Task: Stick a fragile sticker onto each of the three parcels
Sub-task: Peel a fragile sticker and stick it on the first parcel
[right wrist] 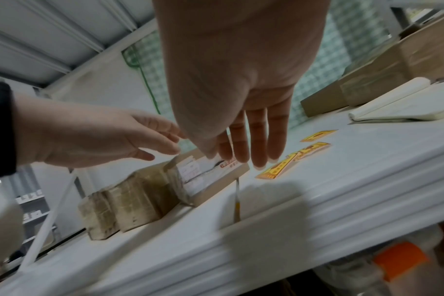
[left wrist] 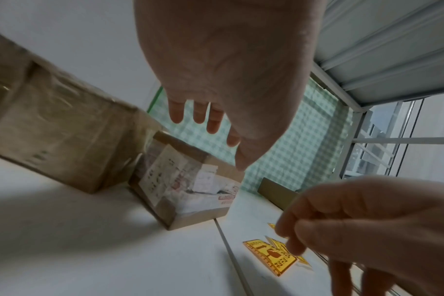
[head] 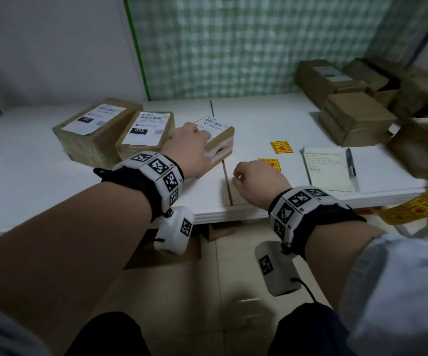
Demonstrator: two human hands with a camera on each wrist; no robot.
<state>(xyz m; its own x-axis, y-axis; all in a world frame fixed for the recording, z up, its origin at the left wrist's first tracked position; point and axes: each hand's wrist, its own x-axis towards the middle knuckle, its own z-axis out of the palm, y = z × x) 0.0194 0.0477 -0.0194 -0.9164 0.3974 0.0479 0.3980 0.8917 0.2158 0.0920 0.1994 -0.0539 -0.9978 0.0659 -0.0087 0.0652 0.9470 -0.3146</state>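
Three brown parcels with white labels sit at the left of the white table: a large one, a middle one and a small flat one. My left hand reaches over the small parcel with its fingers straight; whether it touches is unclear. Yellow fragile stickers lie on the table right of it, one farther back and one at my right hand's fingertips. My right hand holds nothing, fingers pointing down at that sticker.
An open notebook with a pen lies to the right of the stickers. Several more brown boxes are stacked at the back right. A strip of yellow stickers hangs at the right edge. A seam splits the tabletop.
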